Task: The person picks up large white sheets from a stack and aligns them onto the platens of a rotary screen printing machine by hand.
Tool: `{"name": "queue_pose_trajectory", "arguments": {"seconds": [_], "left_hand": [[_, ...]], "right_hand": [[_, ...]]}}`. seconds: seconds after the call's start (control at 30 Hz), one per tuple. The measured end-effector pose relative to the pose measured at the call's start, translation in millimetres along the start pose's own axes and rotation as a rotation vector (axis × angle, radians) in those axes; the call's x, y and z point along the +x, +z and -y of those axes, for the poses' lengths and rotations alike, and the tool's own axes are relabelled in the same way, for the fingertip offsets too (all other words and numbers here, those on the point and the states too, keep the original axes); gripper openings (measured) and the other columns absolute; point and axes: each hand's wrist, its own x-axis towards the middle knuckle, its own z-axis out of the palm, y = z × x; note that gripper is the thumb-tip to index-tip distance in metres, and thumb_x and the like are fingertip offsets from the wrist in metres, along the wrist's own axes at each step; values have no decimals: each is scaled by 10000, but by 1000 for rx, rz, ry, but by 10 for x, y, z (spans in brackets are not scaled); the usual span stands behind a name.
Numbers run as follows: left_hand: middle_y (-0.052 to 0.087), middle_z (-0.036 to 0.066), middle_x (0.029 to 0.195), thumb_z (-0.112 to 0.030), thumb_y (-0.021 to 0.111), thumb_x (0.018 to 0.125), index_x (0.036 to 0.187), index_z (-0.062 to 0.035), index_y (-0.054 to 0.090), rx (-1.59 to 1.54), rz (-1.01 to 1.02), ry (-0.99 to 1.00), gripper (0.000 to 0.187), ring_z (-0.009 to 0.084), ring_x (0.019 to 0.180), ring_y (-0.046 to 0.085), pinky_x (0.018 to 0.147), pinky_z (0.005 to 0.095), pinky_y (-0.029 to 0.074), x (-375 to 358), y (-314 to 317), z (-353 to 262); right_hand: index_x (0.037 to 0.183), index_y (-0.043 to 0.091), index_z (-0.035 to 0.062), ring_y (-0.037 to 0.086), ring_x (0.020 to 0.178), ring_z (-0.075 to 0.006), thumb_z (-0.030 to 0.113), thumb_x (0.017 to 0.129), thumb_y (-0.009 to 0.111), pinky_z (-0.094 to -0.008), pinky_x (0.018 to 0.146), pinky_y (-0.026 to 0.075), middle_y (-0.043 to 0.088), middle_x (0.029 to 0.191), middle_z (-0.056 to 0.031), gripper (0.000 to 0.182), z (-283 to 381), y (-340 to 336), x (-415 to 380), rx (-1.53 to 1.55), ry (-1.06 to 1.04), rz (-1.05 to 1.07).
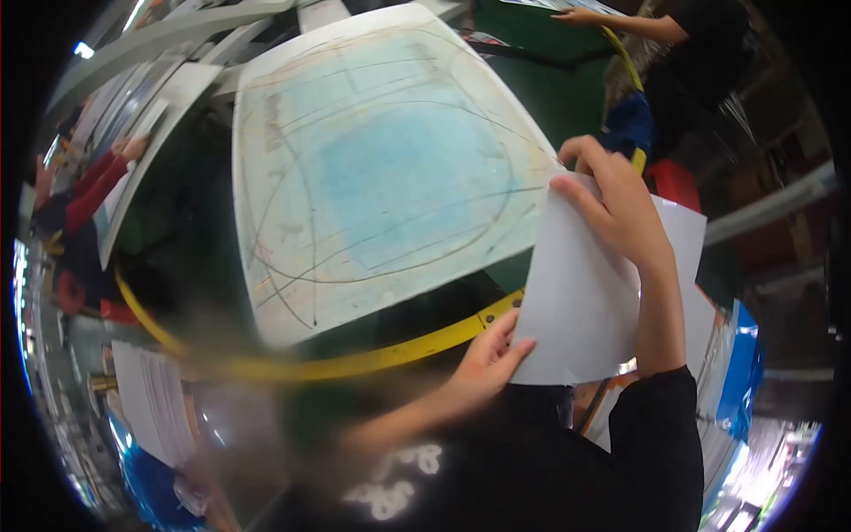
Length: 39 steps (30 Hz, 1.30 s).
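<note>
I see a plain white paper sheet (581, 301), blank on the side facing me, held upright-ish at approx 4 o'clock of the view, just off the edge of the scuffed white work board (381, 168). Right hand (620, 208) grips the sheet's top edge, fingers curled over it. Left hand (487, 359) pinches the bottom-left corner, thumb on front. Yellow rail (390, 355) runs under the board at 6. Lower-left is blurred; co-worker's hand (576, 15) at 1, w/ body partly cut off.
</note>
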Motion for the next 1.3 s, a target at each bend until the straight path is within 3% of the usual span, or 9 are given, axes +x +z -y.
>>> {"name": "queue_pose_trajectory", "arguments": {"seconds": [0.1, 0.17, 0.27, 0.33, 0.47, 0.57, 0.67, 0.8, 1.3], "left_hand": [[549, 126, 1215, -3, 478, 931, 1304, 15, 375, -62, -248, 90, 387, 156, 1110, 525, 959, 292, 408, -69, -394, -104], [538, 147, 1244, 13, 498, 917, 1343, 11, 341, -224, -369, 246, 454, 181, 1119, 529, 974, 311, 406, -85, -716, -46], [610, 152, 1118, -23, 536, 905, 1353, 13, 311, -304, -465, 388, 502, 193, 1037, 583, 913, 315, 452, -139, -1277, -262], [625, 143, 1089, -28, 541, 901, 1381, 3, 275, -101, -605, 248, 550, 193, 1009, 597, 889, 313, 464, -195, -1596, -479], [605, 182, 1142, -126, 612, 870, 1418, -44, 293, -6, -547, 346, 640, 214, 1058, 585, 904, 342, 455, -61, -2077, -702], [469, 287, 1297, -318, 704, 796, 1399, -80, 378, 559, -617, 363, 726, 325, 1263, 418, 1009, 427, 360, 73, -2576, -795], [220, 337, 1437, -548, 720, 688, 1347, -91, 469, 1194, -742, 233, 841, 450, 1385, 49, 1081, 567, 125, 140, -2987, -795], [36, 309, 1488, -724, 661, 596, 1350, -98, 465, 1401, -736, 171, 999, 521, 1322, -214, 970, 700, -121, 192, -3329, -727], [-6, 227, 1521, -743, 667, 532, 1294, -121, 538, 1555, -813, 169, 992, 525, 1321, -209, 904, 773, -99, 220, -3575, -487]], "right_hand": [[1240, 503, 90, 401, 1186, -318, 314, 784, 649, -391, 994, 289, 484, 1244, -159, 529, 61, 26, 203, -82, -334, -299], [1345, 418, 78, 279, 1307, -338, 333, 783, 664, -435, 1082, 185, 347, 1403, -178, 664, -26, 30, 96, -117, -146, -364], [1385, 311, 13, 282, 1323, -322, 323, 812, 686, -416, 1077, 215, 323, 1413, -209, 752, -415, 286, -148, 85, 228, -390], [1345, 357, -26, 394, 1249, -297, 310, 786, 725, -382, 1039, 294, 401, 1358, -207, 749, -541, 527, -141, 436, 270, -383], [1273, 432, -49, 491, 1149, -276, 298, 719, 782, -361, 981, 367, 502, 1253, -197, 742, -541, 907, 201, 435, 437, -284], [1246, 456, -54, 509, 1127, -281, 308, 666, 817, -364, 964, 383, 531, 1208, -193, 774, -520, 1236, 533, 364, 389, -323], [1256, 443, -63, 497, 1142, -309, 325, 618, 843, -375, 972, 381, 513, 1215, -215, 847, -633, 1543, 800, 316, 323, -267], [1266, 435, -73, 487, 1156, -344, 322, 595, 850, -392, 981, 380, 501, 1231, -241, 883, -453, 1737, 1014, 233, 312, -222], [1245, 467, -56, 517, 1119, -340, 314, 589, 846, -396, 951, 398, 532, 1200, -221, 843, -287, 1936, 1119, 160, 298, -186]]}}
